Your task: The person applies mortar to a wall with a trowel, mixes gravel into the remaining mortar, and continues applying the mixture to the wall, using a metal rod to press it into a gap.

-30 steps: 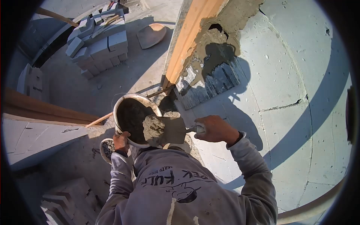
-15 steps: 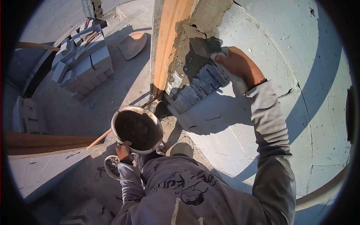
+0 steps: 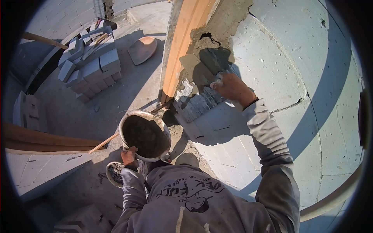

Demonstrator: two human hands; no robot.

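Trowel over mortar beside wooden post

Right hand clenches the trowel; left hand grips the bucket rim, smaller bucket just beside. Floor opens toward stacked blocks, the post edging the mortar

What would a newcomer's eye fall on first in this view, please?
Probably the right hand with its trowel at the mortar-smeared edge of the pale wall, beside the wooden frame. Next, lower and to the left, the bucket of dark mix that the left hand grips. Upper left, the block stack.
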